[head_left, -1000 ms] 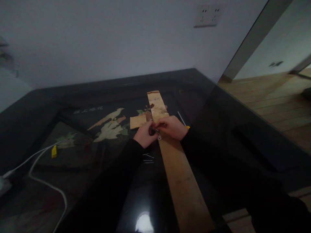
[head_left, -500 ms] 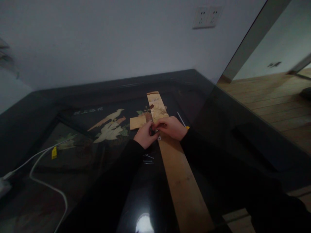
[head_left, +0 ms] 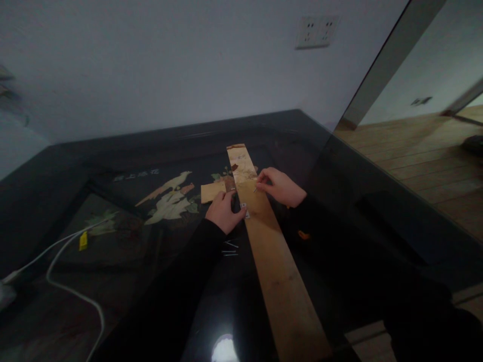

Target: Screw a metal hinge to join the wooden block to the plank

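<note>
A long wooden board (head_left: pixel 279 271) lies lengthwise on the dark table. My left hand (head_left: pixel 223 211) is at its left edge, the thumb pressed on a small metal plate with holes (head_left: pixel 244 207) on the board. Above the board's right edge, my right hand (head_left: pixel 281 187) pinches a small, thin screw (head_left: pixel 255 189) between thumb and fingertips. Several loose screws (head_left: pixel 230 248) lie on the table below my left hand. A small flat wooden piece (head_left: pixel 212 191) sits just beyond that hand, with a bit of hardware (head_left: pixel 232 189) beside it.
An orange tool part (head_left: pixel 304 235) shows beside my right sleeve, the rest hidden. On the left are a white cable (head_left: pixel 77 286) and a yellow object (head_left: pixel 83 241). The dark table (head_left: pixel 151 143), with its bird-and-flower picture, stands against a wall with sockets (head_left: pixel 317 31).
My hands were together over the metal plate. My right hand has moved right and slightly away with the screw, uncovering the plate. My left hand has stayed near the plate.
</note>
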{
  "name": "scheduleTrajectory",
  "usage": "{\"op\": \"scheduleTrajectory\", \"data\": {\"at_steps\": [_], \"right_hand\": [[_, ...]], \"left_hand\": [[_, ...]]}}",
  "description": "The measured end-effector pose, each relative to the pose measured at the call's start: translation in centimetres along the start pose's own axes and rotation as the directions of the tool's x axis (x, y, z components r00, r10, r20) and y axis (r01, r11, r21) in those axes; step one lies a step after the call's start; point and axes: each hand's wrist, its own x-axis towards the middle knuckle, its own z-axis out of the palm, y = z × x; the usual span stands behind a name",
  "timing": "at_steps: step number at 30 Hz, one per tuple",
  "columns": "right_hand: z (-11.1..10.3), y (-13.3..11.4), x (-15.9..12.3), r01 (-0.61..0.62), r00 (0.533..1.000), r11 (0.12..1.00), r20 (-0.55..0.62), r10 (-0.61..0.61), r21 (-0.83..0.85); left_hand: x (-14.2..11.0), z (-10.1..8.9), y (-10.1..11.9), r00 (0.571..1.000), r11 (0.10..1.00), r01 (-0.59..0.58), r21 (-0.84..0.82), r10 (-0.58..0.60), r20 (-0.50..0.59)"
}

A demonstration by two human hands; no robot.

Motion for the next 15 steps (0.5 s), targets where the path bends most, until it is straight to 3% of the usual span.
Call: {"op": "scheduleTrajectory", "data": {"at_steps": [8, 15], "right_hand": [[-0.5, 0.8, -0.1, -0.042, 0.978, 0.983, 0.196, 0.077, -0.179], [-0.5, -0.4, -0.5, -0.093, 0.971, 0.990, 0.210, 0.112, -0.102]], "left_hand": [[-0.3, 0.6, 0.3, 0.999, 0.991, 0.023, 0.132, -0.028, 0.035], [-0.3, 0.8, 0.9, 0.995, 0.995, 0.099, 0.023, -0.099, 0.021]]}}
